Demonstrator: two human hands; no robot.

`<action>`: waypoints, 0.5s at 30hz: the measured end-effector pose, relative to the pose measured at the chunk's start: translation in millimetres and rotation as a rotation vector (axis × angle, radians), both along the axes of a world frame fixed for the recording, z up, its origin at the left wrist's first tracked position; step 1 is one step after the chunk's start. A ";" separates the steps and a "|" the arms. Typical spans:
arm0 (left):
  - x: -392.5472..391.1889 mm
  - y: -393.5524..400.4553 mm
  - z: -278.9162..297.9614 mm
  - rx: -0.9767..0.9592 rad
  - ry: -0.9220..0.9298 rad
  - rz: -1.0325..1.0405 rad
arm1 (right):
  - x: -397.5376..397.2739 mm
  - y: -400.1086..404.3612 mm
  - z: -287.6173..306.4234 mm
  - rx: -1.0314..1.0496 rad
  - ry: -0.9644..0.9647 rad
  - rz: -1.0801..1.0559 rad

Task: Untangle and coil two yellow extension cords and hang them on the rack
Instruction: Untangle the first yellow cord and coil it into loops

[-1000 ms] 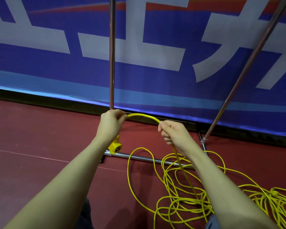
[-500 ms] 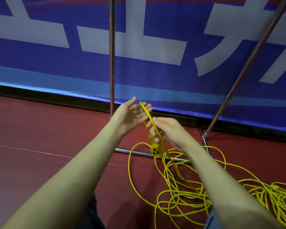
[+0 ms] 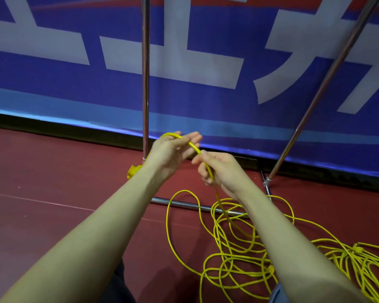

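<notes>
Nearest, loose loops of yellow cord (image 3: 239,254) lie tangled on the red floor (image 3: 53,215), spreading to the right. From the pile a strand rises into the right hand (image 3: 221,171), whose fingers curl round it. The cord arches on to the left hand (image 3: 173,152), where it passes over the palm under the thumb, the fingers nearly straight. A yellow socket end (image 3: 133,171) hangs beside the left wrist. Just beyond stands the metal rack (image 3: 145,84), its base bar on the floor, before a blue banner (image 3: 206,101).
</notes>
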State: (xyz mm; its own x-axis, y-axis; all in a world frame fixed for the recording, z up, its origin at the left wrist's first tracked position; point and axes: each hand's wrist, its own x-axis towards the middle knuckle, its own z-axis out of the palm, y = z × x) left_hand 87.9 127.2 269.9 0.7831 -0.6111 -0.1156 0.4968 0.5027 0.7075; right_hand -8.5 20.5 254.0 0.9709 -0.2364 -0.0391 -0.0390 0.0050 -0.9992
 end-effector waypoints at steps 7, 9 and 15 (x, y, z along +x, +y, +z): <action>33.8 25.5 -4.3 -0.085 0.146 0.219 | -14.2 -19.8 -24.4 -0.185 0.224 0.083; 27.5 21.4 -6.8 -0.060 0.109 0.148 | -14.2 -20.4 -23.2 -0.218 0.170 0.028; -6.9 -1.2 -11.8 0.006 0.082 -0.028 | -3.7 -3.9 -7.6 -0.195 0.075 0.061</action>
